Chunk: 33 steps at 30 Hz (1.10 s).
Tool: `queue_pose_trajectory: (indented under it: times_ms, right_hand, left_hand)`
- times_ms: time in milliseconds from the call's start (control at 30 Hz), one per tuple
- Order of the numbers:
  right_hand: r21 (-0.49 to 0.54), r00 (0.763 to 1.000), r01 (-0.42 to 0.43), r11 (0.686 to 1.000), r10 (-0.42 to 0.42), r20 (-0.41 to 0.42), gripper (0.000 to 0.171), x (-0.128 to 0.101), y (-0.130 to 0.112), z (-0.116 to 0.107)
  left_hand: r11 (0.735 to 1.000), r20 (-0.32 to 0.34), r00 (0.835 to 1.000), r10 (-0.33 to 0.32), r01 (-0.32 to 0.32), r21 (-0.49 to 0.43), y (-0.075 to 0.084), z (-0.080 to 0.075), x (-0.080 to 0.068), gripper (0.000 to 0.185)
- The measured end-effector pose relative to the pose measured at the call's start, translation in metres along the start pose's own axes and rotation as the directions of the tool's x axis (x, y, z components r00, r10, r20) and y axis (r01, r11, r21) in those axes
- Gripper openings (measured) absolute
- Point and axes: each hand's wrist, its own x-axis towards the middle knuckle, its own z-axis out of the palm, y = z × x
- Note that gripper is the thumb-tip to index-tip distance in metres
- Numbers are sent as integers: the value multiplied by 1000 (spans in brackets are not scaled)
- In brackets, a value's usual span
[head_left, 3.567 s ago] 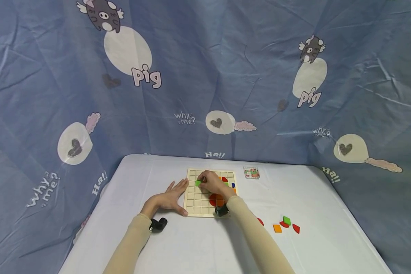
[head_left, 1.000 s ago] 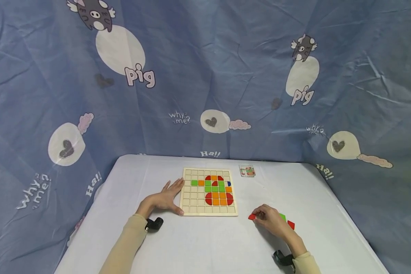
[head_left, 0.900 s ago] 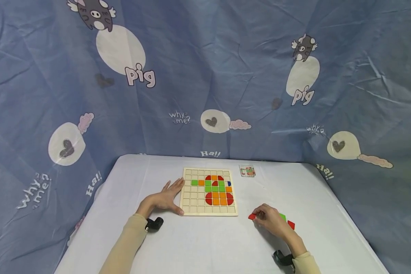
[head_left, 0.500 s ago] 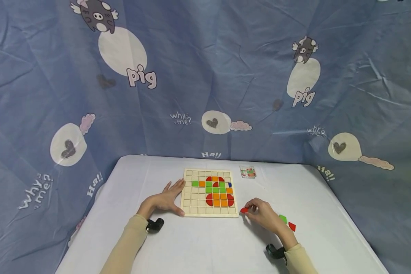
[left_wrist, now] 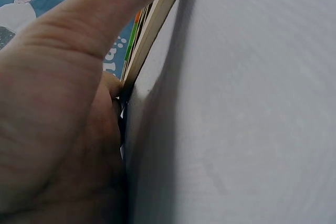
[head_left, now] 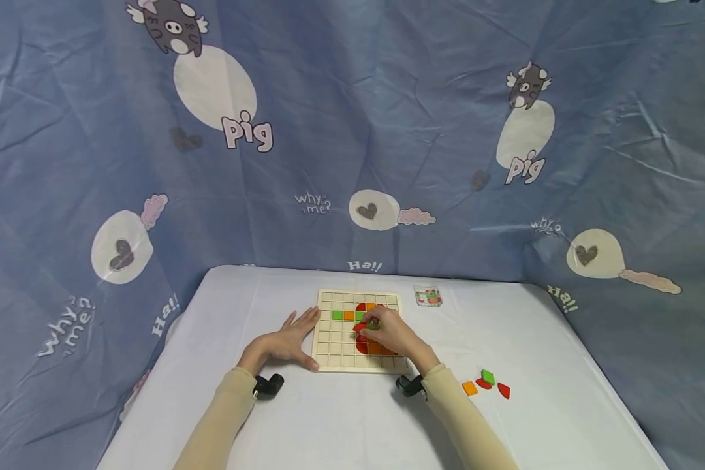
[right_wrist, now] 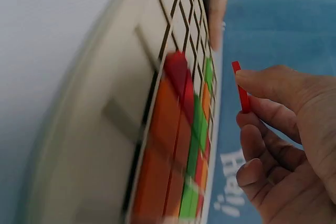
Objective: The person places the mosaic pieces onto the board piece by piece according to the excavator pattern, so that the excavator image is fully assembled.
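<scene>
A wooden grid board (head_left: 328, 352) lies on the white table (head_left: 341, 424), partly filled with green, orange and red tiles. My right hand (head_left: 382, 329) hovers over the board's middle and pinches a thin red tile (right_wrist: 242, 94) between thumb and forefinger. In the right wrist view the red tile is held just above the grid (right_wrist: 173, 40). My left hand (head_left: 288, 339) lies flat on the table, fingers straight, pressing against the board's left edge (left_wrist: 152, 30).
Loose tiles lie at the right of the table: an orange one (head_left: 469, 388), a green one (head_left: 488, 376) and a red one (head_left: 504, 390). A small clear box (head_left: 427, 296) stands behind the board. Blue printed cloth (head_left: 352, 130) hangs all around.
My right hand picked up a red tile from the loose pile at the right and carried it left over the board. The left hand stayed put.
</scene>
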Motion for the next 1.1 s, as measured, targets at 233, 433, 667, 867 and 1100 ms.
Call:
queue_pose_trajectory:
  times_ms: [233, 433, 667, 867, 1100]
  right_hand:
    - [-27, 999, 28, 999, -28, 28, 21, 44, -17, 21]
    - [-62, 999, 25, 998, -24, 21, 21, 64, -20, 36]
    - [-68, 999, -14, 998, 17, 36, 20, 77, -23, 45]
    - [-67, 997, -25, 997, 30, 74, 19, 81, -27, 47]
    - [-78, 996, 8, 997, -1, 88, 17, 85, -31, 47]
  left_hand:
    - [1000, 4, 1000, 13, -13, 2, 1, 0, 0, 131]
    - [1000, 9, 1000, 13, -13, -9, 1, -1, -1, 131]
    - [1000, 15, 1000, 7, -8, 6, 0, 0, -2, 130]
    - [1000, 20, 1000, 8, -8, 6, 1, 0, -2, 129]
    - [1000, 16, 1000, 19, -19, -4, 2, -2, -2, 129]
